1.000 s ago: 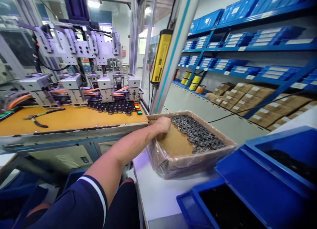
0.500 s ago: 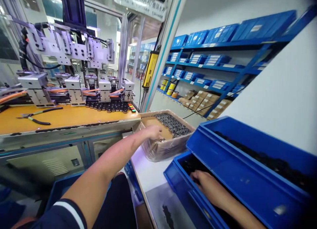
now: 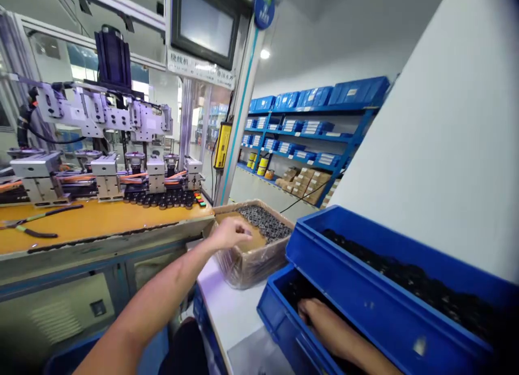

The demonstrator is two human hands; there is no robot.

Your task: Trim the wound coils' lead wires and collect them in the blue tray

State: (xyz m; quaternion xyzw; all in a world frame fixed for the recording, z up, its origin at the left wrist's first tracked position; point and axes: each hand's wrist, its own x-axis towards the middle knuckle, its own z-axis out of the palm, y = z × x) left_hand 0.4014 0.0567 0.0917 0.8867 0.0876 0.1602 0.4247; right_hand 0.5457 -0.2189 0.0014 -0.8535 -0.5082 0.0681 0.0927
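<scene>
My left hand (image 3: 230, 233) is over the near-left part of a plastic-lined carton (image 3: 259, 264), its fingers pinched on something small that I cannot make out. Small dark grey parts (image 3: 265, 222) fill the carton's far side, beside bare brown cardboard. My right hand (image 3: 314, 312) reaches down into the lower blue bin (image 3: 272, 305), fingers curled among dark contents; its fingertips are hidden. The upper blue bin (image 3: 365, 278), holding many black parts (image 3: 389, 267), overlaps the lower one on the right.
On the left, a machine (image 3: 105, 175) stands over an orange worktop (image 3: 105, 223) with pliers (image 3: 38, 221) and rows of black round parts (image 3: 162, 199). A white table (image 3: 221, 299) supports the carton. A frame post (image 3: 239, 115) rises behind it; blue shelves (image 3: 308, 113) stand farther back.
The view has tilted up and shifted right. My left hand has lifted a little from the carton's near edge, fingers now pinched. My right hand remains inside the lower bin.
</scene>
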